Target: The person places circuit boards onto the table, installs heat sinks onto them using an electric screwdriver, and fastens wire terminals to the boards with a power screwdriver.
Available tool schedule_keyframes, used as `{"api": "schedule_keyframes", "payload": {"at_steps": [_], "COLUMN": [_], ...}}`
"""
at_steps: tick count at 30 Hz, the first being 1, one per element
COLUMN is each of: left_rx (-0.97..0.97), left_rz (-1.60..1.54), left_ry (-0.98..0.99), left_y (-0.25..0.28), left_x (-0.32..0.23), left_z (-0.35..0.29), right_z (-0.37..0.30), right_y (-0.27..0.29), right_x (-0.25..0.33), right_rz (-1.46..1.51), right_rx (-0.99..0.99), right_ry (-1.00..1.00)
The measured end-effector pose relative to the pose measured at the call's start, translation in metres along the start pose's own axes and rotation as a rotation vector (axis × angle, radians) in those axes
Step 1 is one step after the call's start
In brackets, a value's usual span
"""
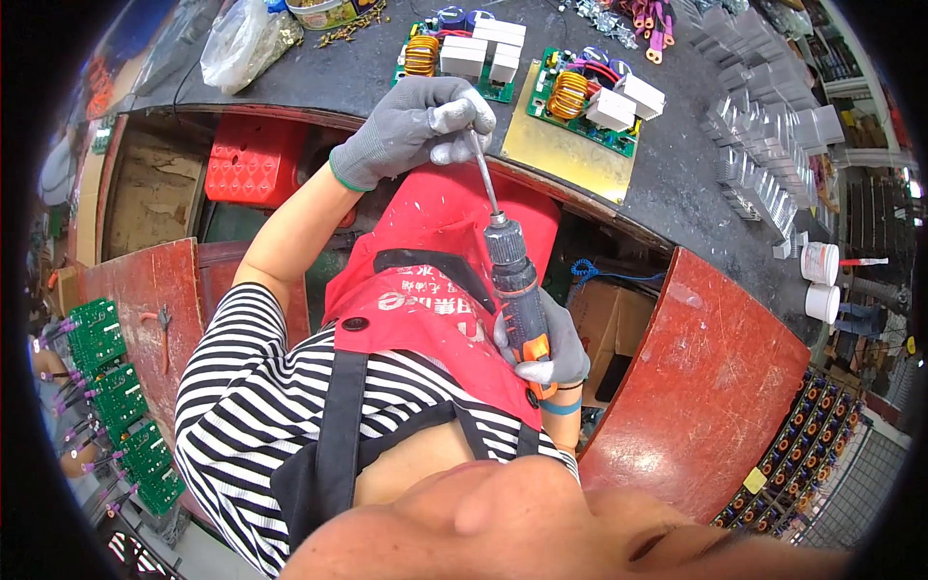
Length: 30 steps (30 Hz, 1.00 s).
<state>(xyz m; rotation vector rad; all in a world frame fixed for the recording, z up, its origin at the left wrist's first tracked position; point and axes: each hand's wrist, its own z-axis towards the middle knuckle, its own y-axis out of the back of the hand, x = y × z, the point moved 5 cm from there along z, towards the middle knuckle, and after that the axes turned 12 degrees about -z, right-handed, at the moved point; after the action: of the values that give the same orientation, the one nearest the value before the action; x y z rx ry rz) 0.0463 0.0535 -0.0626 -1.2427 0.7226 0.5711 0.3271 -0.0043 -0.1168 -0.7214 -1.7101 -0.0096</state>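
Observation:
My right hand [559, 350], in a grey glove, grips a black-and-orange electric screwdriver [517, 290] in front of my red apron. Its long bit [486, 179] points up and away from me. At the far end of that bit, the gloved fingers of my left hand [416, 128] are pinched together around the tip. Whether a screw sits there is hidden by the fingers. Just beyond, a green circuit board [626, 137] with a copper coil and white blocks rests on a yellowish metal plate [527, 145]. A similar circuit board [498, 89] lies to its left.
Silvery metal heat sinks [764, 159] crowd the bench's right side, near two white tubs [822, 263]. At the far left lies a clear plastic bag [242, 48]. A red plastic stool [251, 159] sits under the bench. Red panels [696, 377] flank me.

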Motion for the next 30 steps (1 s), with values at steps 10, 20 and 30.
{"api": "schedule_keyframes", "payload": {"at_steps": [10, 20, 30], "left_rx": [-0.163, -0.318, 0.117], "left_rz": [0.443, 0.487, 1.363], "left_ry": [0.073, 0.108, -0.233], "left_y": [-0.011, -0.028, -0.134], "left_x": [-0.003, 0.016, 0.117], "left_z": [0.017, 0.057, 0.271], "right_z": [-0.011, -0.014, -0.063], "right_y": [-0.003, 0.015, 0.053], "right_x": [0.02, 0.013, -0.011], "right_rz": [-0.559, -0.837, -0.309], "right_rx": [-0.19, -0.526, -0.994], "right_ry": [0.054, 0.183, 0.418]}}
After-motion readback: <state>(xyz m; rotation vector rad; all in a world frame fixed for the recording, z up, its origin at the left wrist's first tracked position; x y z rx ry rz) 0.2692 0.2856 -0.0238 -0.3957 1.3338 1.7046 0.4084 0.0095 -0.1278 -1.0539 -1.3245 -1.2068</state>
